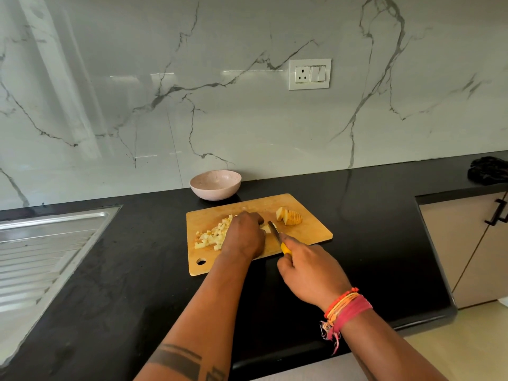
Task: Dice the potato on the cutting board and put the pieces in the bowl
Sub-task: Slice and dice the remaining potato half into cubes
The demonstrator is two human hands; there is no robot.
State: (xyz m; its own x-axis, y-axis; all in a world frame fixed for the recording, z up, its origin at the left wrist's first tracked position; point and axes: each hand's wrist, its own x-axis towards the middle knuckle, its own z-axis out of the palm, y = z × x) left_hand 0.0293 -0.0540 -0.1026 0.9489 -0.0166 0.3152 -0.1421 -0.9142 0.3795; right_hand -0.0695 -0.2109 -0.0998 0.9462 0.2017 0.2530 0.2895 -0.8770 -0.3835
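Over the wooden cutting board (308,232) now, lying on the black counter (123,270). The left hand (243,233) sits knuckles-up on the middle of the board, fingers curled down over a pale piece of potato (265,229) that peeks out at its right edge — pinning it in place. The right hand (308,266) is wrapped around the yellow handle of a knife (278,237), index finger stretched along the top, the dark blade angled down just beside the left hand's fingers, right at that held piece.

Left of the holding hand, a heap of diced potato pieces (210,237) spreads across the board. On the far right part of the board lies 1 more potato chunk (289,216), already cut into slices that lean together, skin showing on the outer side.

The pink bowl (215,185) stands on the counter just behind the board, against the marble wall — nothing visible inside it. A steel sink drainboard (41,257) fills the left, a wall socket (309,74) sits above, and red-orange threads (345,307) circle the right wrist.
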